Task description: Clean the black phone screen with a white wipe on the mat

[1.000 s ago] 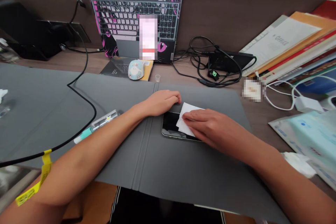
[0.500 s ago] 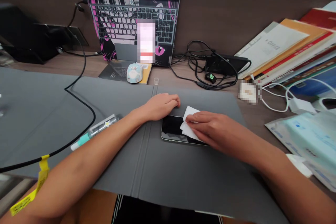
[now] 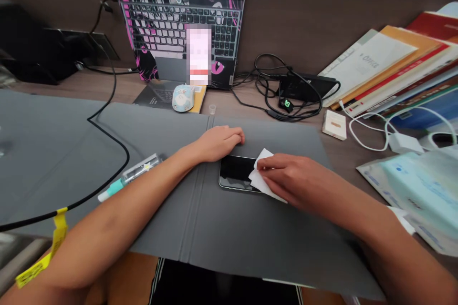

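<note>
A smartphone [image 3: 236, 169] with a dark screen lies flat on the grey desk mat [image 3: 232, 233]. My right hand [image 3: 291, 174] pinches a folded white tissue [image 3: 263, 181] and presses it over the phone's right part, hiding that end. Against the phone's upper left edge rests my left hand [image 3: 222, 142], its fingers curled in; I see nothing in them, though their undersides are hidden. Beside my left forearm lies a small clear bottle [image 3: 141, 167] with a teal and white end.
A laptop [image 3: 182, 33] stands at the back, with a patterned mouse [image 3: 183, 98] in front. Coiled black cables [image 3: 289, 90] lie right of it. Leaning books [image 3: 397, 66], a small box [image 3: 334, 125] and a plastic pack [image 3: 418, 190] line the right side. A black cable [image 3: 107, 183] crosses the mat's left.
My right hand has slid the tissue slightly right and down across the phone, uncovering a little more of the screen. My left hand stays where it was.
</note>
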{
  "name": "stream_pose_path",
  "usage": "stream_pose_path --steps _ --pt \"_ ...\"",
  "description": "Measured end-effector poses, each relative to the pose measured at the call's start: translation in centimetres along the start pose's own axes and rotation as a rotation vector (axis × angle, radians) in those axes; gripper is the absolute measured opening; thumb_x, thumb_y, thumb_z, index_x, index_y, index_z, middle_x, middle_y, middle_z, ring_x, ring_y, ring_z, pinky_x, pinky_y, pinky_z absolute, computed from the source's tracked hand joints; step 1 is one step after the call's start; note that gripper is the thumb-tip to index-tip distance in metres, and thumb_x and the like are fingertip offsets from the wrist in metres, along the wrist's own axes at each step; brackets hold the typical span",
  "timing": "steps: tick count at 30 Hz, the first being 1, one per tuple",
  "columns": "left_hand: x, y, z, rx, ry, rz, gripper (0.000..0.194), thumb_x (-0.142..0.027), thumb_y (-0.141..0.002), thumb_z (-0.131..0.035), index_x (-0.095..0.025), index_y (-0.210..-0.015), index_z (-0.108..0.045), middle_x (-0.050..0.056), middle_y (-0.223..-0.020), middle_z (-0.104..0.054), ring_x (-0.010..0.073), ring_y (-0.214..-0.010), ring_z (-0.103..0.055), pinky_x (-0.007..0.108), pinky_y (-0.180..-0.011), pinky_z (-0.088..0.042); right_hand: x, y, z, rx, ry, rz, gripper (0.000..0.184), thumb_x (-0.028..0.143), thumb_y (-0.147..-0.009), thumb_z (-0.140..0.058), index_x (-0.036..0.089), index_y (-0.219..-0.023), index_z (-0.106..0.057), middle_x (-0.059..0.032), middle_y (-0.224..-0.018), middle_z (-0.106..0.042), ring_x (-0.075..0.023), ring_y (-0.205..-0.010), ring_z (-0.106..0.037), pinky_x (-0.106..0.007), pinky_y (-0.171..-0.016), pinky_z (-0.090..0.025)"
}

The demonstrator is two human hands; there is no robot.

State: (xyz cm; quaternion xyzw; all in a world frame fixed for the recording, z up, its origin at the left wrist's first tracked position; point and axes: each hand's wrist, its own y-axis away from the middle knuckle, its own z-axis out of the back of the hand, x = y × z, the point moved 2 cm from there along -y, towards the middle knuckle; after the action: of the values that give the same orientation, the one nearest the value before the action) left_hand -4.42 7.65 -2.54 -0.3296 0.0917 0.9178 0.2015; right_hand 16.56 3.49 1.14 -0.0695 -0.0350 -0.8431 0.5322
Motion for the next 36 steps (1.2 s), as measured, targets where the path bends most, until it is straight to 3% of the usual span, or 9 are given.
stream_pose_path --steps 5,9,13,17,21,25,30,34,36 --pt "-0.1 0.0 0.1 0.002 -0.006 0.003 0.032 -0.022 -0.101 -0.037 -0.021 -0.103 -0.068 0.003 -0.091 -0.07 0.0214 -0.092 -0.061 0.037 -0.087 -0.046 0.9 -0.3 0.3 -0.014 0.012 0.036 0.031 0.023 -0.106 -0.044 0.015 -0.102 -0.073 -0.0135 -0.115 -0.072 -0.0253 -0.096 -0.071 -0.04 -0.084 -0.057" --pt "0.0 -0.1 -0.1 0.01 -0.02 0.005 0.024 -0.032 -0.105 -0.048 -0.018 -0.107 -0.067 0.005 -0.103 -0.069 0.0218 -0.101 -0.063 0.042 -0.095 -0.048 0.6 -0.3 0.4 0.046 -0.04 -0.021 0.039 0.024 -0.107 -0.039 0.018 -0.09 -0.074 -0.0095 -0.109 -0.073 -0.0202 -0.086 -0.072 -0.036 -0.078 -0.056" --pt "0.4 -0.2 -0.3 0.007 -0.045 0.019 0.035 -0.027 -0.103 -0.034 -0.023 -0.108 -0.068 0.005 -0.104 -0.071 0.0244 -0.104 -0.061 0.04 -0.095 -0.047 0.0 -0.4 0.7 -0.005 -0.074 -0.004 0.039 0.034 -0.109 -0.041 0.016 -0.103 -0.075 -0.0118 -0.118 -0.072 -0.0258 -0.103 -0.071 -0.041 -0.087 -0.055" --pt "0.5 -0.2 -0.3 0.005 -0.058 0.005 0.037 -0.028 -0.1 -0.032 -0.023 -0.107 -0.067 0.005 -0.105 -0.071 0.0253 -0.105 -0.061 0.039 -0.095 -0.047 -0.1 -0.5 0.7 0.075 -0.085 -0.041 0.046 0.037 -0.109 -0.04 0.019 -0.089 -0.076 -0.0076 -0.105 -0.073 -0.0206 -0.085 -0.072 -0.037 -0.077 -0.055" --pt "0.3 -0.2 -0.3 0.002 -0.074 -0.004 0.036 -0.029 -0.1 -0.032 -0.023 -0.108 -0.067 0.006 -0.102 -0.071 0.026 -0.104 -0.061 0.04 -0.094 -0.048 0.2 -0.5 1.0 0.009 -0.08 0.039 0.039 0.039 -0.108 -0.044 0.017 -0.107 -0.076 -0.0113 -0.115 -0.073 -0.0248 -0.102 -0.07 -0.04 -0.087 -0.055" --pt "0.3 -0.2 -0.3 -0.002 -0.081 -0.01 0.037 -0.029 -0.099 -0.031 -0.023 -0.107 -0.067 0.006 -0.105 -0.072 0.026 -0.105 -0.061 0.04 -0.095 -0.048 0.1 -0.4 0.9 0.07 -0.151 0.008 0.043 0.036 -0.109 -0.043 0.019 -0.089 -0.077 -0.0065 -0.102 -0.073 -0.019 -0.085 -0.07 -0.035 -0.077 -0.054" --pt "0.4 -0.2 -0.3 -0.001 -0.088 -0.012 0.037 -0.029 -0.099 -0.031 -0.024 -0.107 -0.067 0.005 -0.104 -0.072 0.0259 -0.104 -0.063 0.041 -0.096 -0.049 0.3 -0.2 0.8 0.015 -0.144 0.059 0.037 0.04 -0.107 -0.047 0.016 -0.112 -0.075 -0.0117 -0.119 -0.072 -0.0257 -0.106 -0.069 -0.04 -0.091 -0.053" --pt "0.4 -0.2 -0.3 -0.001 -0.091 -0.012 0.037 -0.03 -0.099 -0.031 -0.024 -0.106 -0.067 0.006 -0.103 -0.072 0.0262 -0.104 -0.063 0.041 -0.095 -0.049 0.6 0.3 1.1 0.086 -0.185 0.018 0.039 0.04 -0.108 -0.046 0.02 -0.093 -0.077 -0.005 -0.098 -0.073 -0.0196 -0.084 -0.068 -0.036 -0.077 -0.051" --pt "0.4 -0.2 -0.3 0.001 -0.094 -0.014 0.036 -0.029 -0.099 -0.031 -0.024 -0.106 -0.066 0.005 -0.103 -0.072 0.0259 -0.104 -0.063 0.041 -0.095 -0.049 0.8 0.5 1.3 0.087 -0.185 0.02 0.038 0.043 -0.106 -0.05 0.02 -0.092 -0.077 -0.0048 -0.096 -0.073 -0.0198 -0.083 -0.067 -0.037 -0.077 -0.049"
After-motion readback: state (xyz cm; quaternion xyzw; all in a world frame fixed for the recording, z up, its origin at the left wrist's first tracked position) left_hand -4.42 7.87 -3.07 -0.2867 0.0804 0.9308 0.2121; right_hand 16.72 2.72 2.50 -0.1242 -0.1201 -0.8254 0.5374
